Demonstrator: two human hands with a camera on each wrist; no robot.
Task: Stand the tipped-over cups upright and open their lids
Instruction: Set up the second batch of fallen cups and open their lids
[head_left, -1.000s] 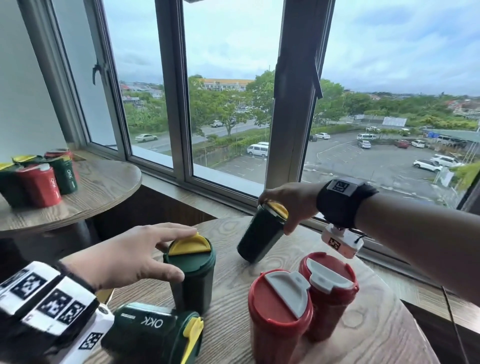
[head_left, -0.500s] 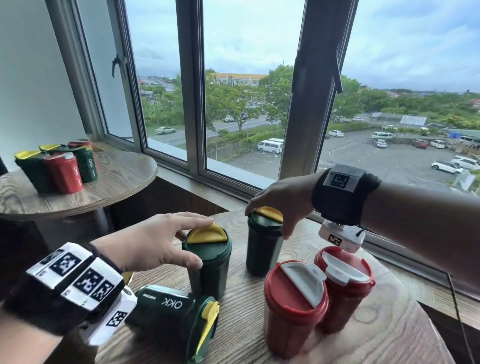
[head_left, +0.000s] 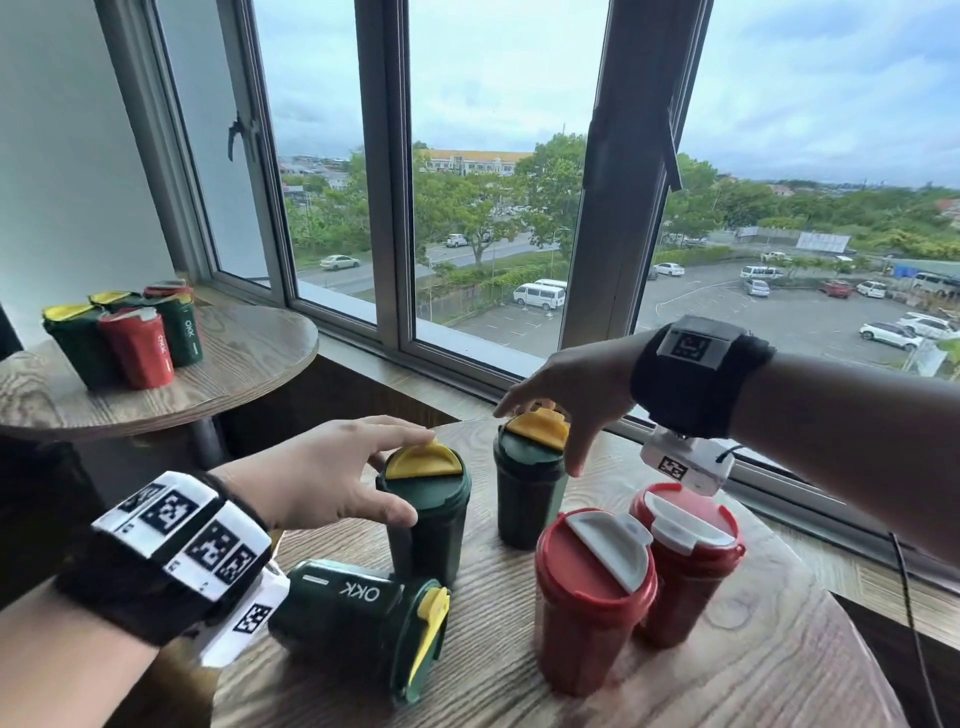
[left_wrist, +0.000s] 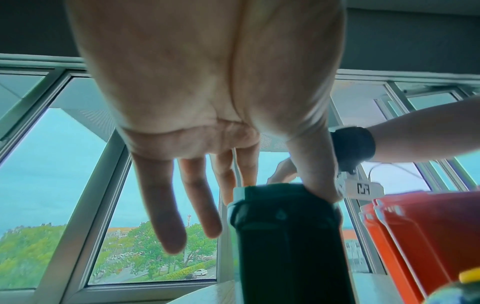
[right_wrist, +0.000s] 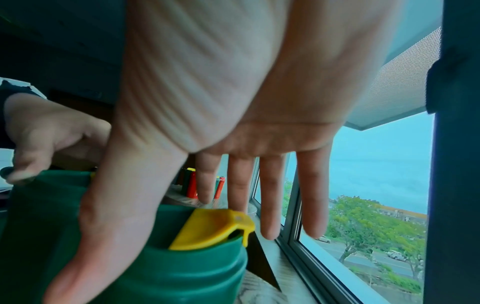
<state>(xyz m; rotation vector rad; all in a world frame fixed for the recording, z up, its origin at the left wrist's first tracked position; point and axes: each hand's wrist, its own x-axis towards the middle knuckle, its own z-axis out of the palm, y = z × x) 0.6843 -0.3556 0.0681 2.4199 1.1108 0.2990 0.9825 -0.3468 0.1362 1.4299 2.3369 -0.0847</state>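
Observation:
Two green cups with yellow lid flaps stand upright on the round wooden table (head_left: 727, 675). My left hand (head_left: 413, 470) hovers over the nearer green cup (head_left: 428, 530), thumb against its lid rim (left_wrist: 317, 181) and a straight fingertip touching the closed yellow flap (head_left: 423, 460). My right hand (head_left: 537, 441) is spread above the farther green cup (head_left: 527, 499), fingers straight and holding nothing; its yellow flap (right_wrist: 215, 226) is slightly raised. A third green cup (head_left: 358, 618) lies on its side at the front left, below my left wrist. Two red cups (head_left: 592, 613) (head_left: 685, 587) stand with their white flaps open.
A second round table (head_left: 249, 353) at the left carries several more green and red cups (head_left: 135, 338). The window frame (head_left: 623, 234) and sill run close behind the cups. Bare tabletop lies at the front right.
My right hand tipped the farther green cup from leaning to upright, then let go and lifted with its fingers spread. My left hand stayed at the nearer cup's lid.

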